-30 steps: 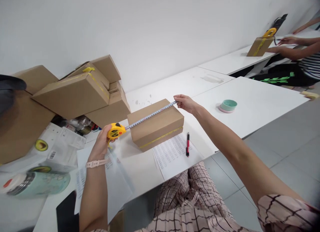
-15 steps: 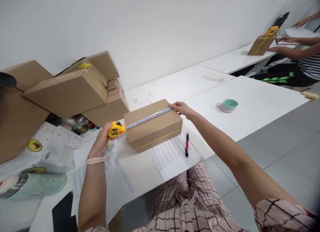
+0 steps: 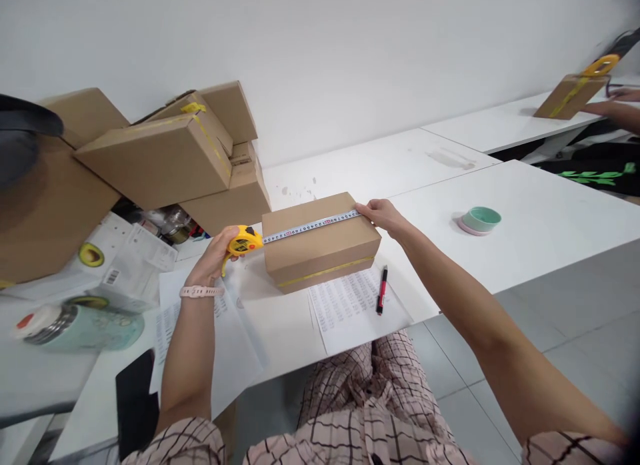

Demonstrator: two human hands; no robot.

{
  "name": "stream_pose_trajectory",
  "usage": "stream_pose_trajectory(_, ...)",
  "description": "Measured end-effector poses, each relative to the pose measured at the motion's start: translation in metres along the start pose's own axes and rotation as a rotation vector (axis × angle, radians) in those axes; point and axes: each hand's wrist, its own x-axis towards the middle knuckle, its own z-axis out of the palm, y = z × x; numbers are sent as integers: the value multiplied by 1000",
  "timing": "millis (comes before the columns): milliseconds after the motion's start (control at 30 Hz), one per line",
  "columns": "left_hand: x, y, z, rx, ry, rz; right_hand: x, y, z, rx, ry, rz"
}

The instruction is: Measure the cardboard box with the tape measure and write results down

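Observation:
A closed brown cardboard box [image 3: 325, 250] with a yellow strip along its near side sits on the white table before me. My left hand [image 3: 215, 255] is wrapped round a yellow tape measure [image 3: 245, 239] at the box's left edge. Its metal blade [image 3: 310, 225] is drawn out lengthwise across the box top. At the right edge of the box, my right hand [image 3: 381, 215] pinches the blade's far end. Printed sheets [image 3: 340, 305] lie partly under the box, and a red and black pen [image 3: 382, 290] rests on them.
Several cardboard boxes [image 3: 160, 161] are piled at the left against the wall. A mint-green bottle [image 3: 95, 326] and a black flat object [image 3: 136, 401] lie at the lower left. A green bowl [image 3: 481, 218] stands right. Another person's arm [image 3: 617, 113] reaches toward a box [image 3: 567, 99] farther off.
The view has shifted, so the scene sits a little farther right and the co-worker is less in sight. Both hands keep their hold on the tape measure across the box.

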Motion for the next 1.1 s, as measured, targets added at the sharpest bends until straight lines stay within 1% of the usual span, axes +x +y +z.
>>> stream_pose_trajectory(100, 2, -4, -1, -1, -10, -3, 3, 2, 3, -25, 10, -1)
stream_pose_trajectory(200, -5, 3, -5, 4, 5, 28, 7, 4, 3, -68, 32, -20)
stream_pose_trajectory(267, -23, 14, -6, 21, -14, 50, 10, 2, -2, -93, 52, -68)
stream_pose_trajectory(300, -37, 19, -4, 35, -50, 44, 11, -1, -5, -91, 62, -105)
stream_pose_trajectory(333, -55, 21, 1, 58, -120, 14, 12, -6, -7, -84, 74, -151)
stream_pose_trajectory(367, -74, 22, 9, 55, -209, -37, 14, -12, -9, -74, 86, -205)
stream_pose_trajectory(400, -94, 19, 22, 37, -308, -110, 16, -20, -9, -68, 93, -266)
stream_pose_trajectory(433, -114, 14, 38, -5, -419, -199, 19, -30, -6, -73, 97, -328)
stream_pose_trajectory(467, -133, 6, 58, -98, -528, -282, 23, -40, 0, -100, 86, -388)
stream_pose_trajectory(500, -149, -1, 81, -229, -591, -332, 27, -50, 8, -143, 62, -443)
stream_pose_trajectory(567, -170, -15, 127, -455, -585, -355, 37, -68, 29, -259, -15, -503)
stream_pose_trajectory(600, -175, -18, 148, -552, -553, -344, 42, -75, 40, -315, -47, -499)
stream_pose_trajectory(667, -176, -18, 181, -693, -454, -315, 52, -82, 60, -399, -90, -457)
stream_pose_trajectory(700, -173, -15, 191, -731, -409, -297, 56, -83, 68, -424, -96, -432)
stream_pose_trajectory(767, -164, -8, 202, -747, -357, -277, 62, -81, 78, -464, -100, -401)
stream_pose_trajectory(867, -159, -2, 204, -713, -354, -288, 68, -72, 80, -489, -119, -395)
stream_pose_trajectory(1000, -168, -5, 206, -701, -356, -305, 72, -65, 75, -465, -196, -393)
stream_pose_trajectory(1100, -176, -7, 210, -703, -342, -315, 67, -66, 70, -469, -209, -413)
